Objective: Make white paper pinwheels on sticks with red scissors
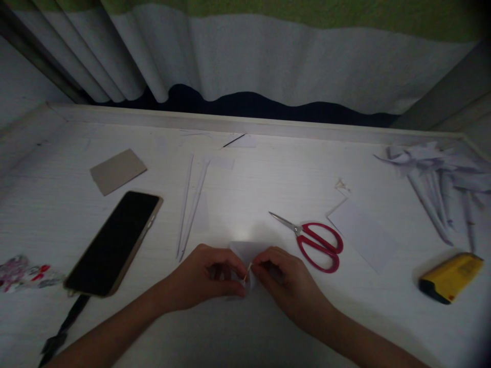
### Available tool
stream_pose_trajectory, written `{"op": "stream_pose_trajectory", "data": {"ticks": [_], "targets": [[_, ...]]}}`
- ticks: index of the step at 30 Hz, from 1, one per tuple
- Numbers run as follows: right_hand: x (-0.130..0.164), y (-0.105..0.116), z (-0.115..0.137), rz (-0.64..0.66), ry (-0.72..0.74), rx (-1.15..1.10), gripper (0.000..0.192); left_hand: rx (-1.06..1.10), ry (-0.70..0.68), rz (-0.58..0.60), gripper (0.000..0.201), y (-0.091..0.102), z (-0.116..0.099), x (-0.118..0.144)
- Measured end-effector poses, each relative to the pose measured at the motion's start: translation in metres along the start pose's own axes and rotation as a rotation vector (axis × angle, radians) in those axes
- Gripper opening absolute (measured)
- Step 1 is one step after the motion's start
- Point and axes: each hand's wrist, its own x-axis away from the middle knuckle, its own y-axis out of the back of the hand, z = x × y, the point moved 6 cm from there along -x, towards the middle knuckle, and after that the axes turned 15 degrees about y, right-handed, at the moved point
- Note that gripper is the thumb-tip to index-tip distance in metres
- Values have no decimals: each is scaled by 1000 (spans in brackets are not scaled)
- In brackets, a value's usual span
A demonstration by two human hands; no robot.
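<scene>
Both hands meet low on the surface (268,168), just in front of the person. The left hand (207,276) and the right hand (284,278) are each pinched shut on a small sheet of white paper (245,253), with what looks like a thin pale strip (247,272) caught between the fingertips where the two hands touch. The paper lies flat under the hands, its far corner showing beyond the knuckles.

The work looks like rolling or twisting the paper tight from one corner (the slim paper sticks (190,204) further out and the pile of rolled paper (437,176) at the far right suggest as much). To do this well, I judge the pinch should stay right at the corner, both hands close together, the roll kept narrow and even, and the sheet pressed against the surface so it cannot slip.

The scissors (316,243) lie just beside the right hand, a phone (115,243) to the left, well apart.
</scene>
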Motion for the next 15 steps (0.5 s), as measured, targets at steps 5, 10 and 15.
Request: {"op": "stream_pose_trajectory", "data": {"ticks": [5,10,15], "targets": [[1,-1,-4,7,-36,26,9,-41,-40,3,16,-1,-2,1],[1,-2,-4,11,-25,23,10,-95,-126,-10,13,-1,-4,2],[0,-1,-5,0,-21,5,10,-87,-120,-15,12,-2,-3,1]]}}
